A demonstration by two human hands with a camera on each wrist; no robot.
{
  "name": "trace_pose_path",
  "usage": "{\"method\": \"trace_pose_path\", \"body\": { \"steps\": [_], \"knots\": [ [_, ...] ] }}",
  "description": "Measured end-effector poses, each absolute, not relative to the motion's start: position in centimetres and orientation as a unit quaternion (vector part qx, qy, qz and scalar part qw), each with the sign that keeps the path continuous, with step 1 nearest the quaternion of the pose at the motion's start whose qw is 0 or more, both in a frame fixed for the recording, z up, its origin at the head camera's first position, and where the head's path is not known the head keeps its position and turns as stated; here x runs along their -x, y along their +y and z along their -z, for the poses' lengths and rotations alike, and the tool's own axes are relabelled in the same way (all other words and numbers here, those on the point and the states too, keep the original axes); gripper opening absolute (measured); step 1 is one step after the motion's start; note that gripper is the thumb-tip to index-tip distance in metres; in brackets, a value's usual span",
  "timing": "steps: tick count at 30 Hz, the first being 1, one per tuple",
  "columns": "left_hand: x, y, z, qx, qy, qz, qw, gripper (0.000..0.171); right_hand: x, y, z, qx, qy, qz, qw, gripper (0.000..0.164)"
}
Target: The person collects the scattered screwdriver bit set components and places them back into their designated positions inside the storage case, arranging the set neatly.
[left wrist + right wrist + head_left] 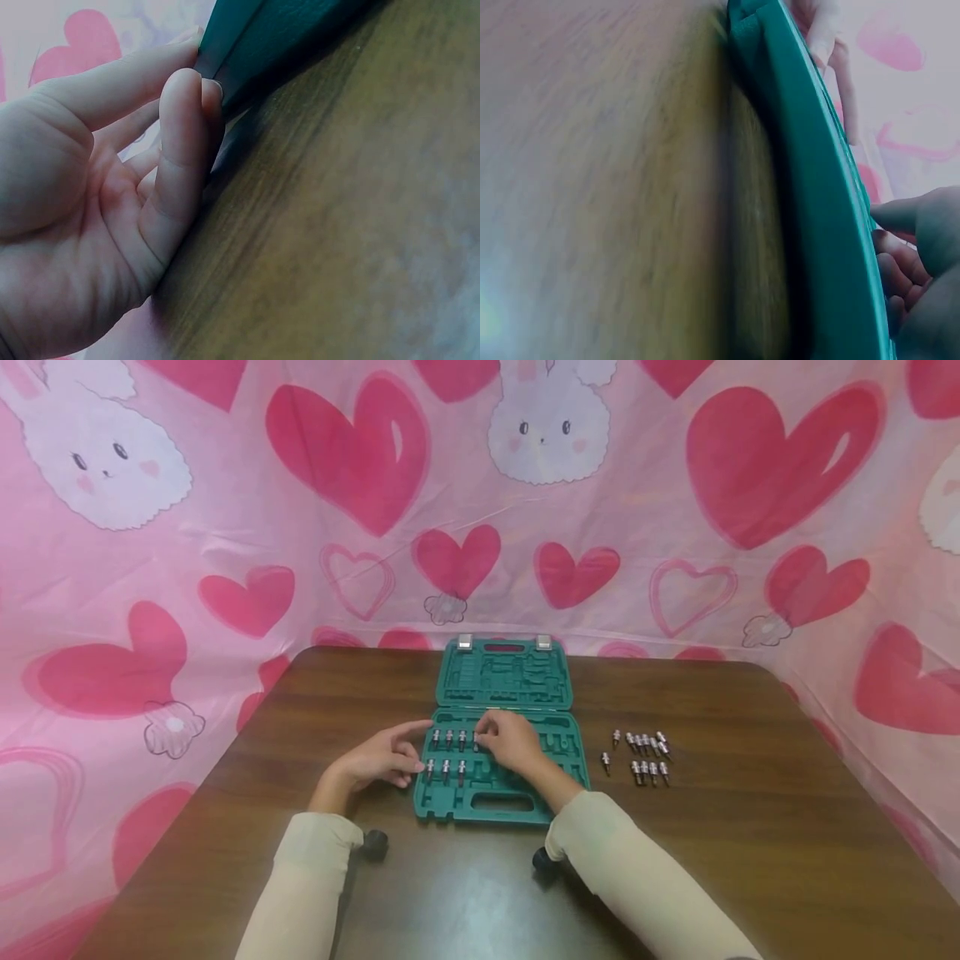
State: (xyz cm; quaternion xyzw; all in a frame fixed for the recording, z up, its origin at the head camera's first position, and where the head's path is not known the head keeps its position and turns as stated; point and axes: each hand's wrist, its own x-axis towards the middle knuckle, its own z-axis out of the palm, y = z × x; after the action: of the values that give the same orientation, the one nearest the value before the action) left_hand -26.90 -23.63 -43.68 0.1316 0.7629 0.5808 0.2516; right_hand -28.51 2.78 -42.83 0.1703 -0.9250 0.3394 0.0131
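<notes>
A green tool case (424, 802) lies open on the table. In the head view, my right hand (513, 742) is over its upper row and pinches a bit socket (476, 746), silver with a dark tip, at a slot. To its left, 3 bit sockets (449, 739) sit in that row, with 3 more bit sockets (446, 768) in the row below. My left hand (378, 758) touches the case's left edge, index finger stretched out and other fingers bent. The left wrist view shows the left hand's fingertips against the case's side; the right wrist view hides the pinched socket behind the wall.
Several loose bit sockets (649, 772) lie in groups on the brown wooden table (720, 860), right of the case. The raised lid (504, 697) with moulded slots lies at the back. Pink cloth (645, 510) with hearts hangs behind the table.
</notes>
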Motion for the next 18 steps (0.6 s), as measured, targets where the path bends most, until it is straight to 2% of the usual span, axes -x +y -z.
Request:
{"method": "trace_pose_path", "body": {
  "steps": [8, 18],
  "knots": [
    [26.9, -23.8, 43.8, -0.136, 0.765, -0.579, 0.249, 0.074, 27.6, 3.8, 42.6, -0.188, -0.908, -0.374, -0.013, 0.003],
    [26.8, -23.7, 43.7, -0.139, 0.765, -0.578, 0.248, 0.074, 26.5, 5.6, 42.9, -0.205, -0.897, -0.392, 0.016, 0.005]
  ]
}}
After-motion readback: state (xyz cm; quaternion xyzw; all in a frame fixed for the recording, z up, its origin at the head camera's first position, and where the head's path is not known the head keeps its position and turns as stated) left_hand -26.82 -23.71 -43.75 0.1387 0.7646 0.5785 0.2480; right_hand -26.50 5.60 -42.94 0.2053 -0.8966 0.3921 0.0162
